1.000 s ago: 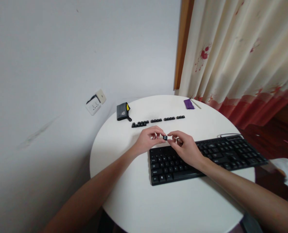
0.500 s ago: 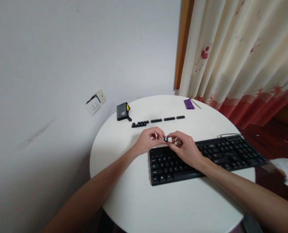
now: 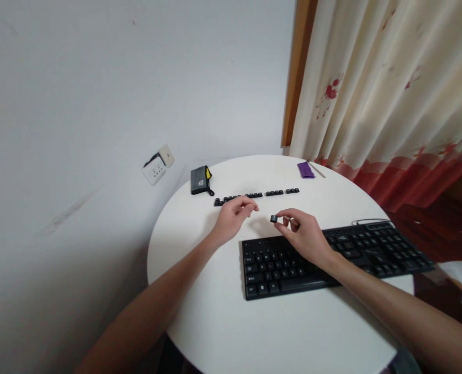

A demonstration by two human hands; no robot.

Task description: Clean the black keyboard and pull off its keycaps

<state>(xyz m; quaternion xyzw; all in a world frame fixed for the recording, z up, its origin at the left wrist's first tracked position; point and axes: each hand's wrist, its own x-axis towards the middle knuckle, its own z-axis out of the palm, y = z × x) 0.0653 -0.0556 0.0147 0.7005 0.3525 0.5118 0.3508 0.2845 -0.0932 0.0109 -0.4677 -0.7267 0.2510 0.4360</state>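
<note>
A small black keycap is pinched between the thumb and index fingertips of my right hand, above the back edge of a black keyboard. Something small and shiny shows among that hand's curled fingers; I cannot tell what it is. My left hand is apart from the keycap, to its left, its thumb and fingers drawn together with nothing visible in them. Behind it runs a row of loose black keycaps in small groups, and my left hand covers part of it. My right hand and forearm hide the keyboard's middle.
A round white table carries everything. A dark pouch with a yellow patch lies at the back left, a purple cloth item and a pale stick at the back right. Wall and curtain stand behind.
My left hand has let go of the keycap and moved slightly up and left. The keycap now stays in my right hand alone. The view has shifted slightly.
</note>
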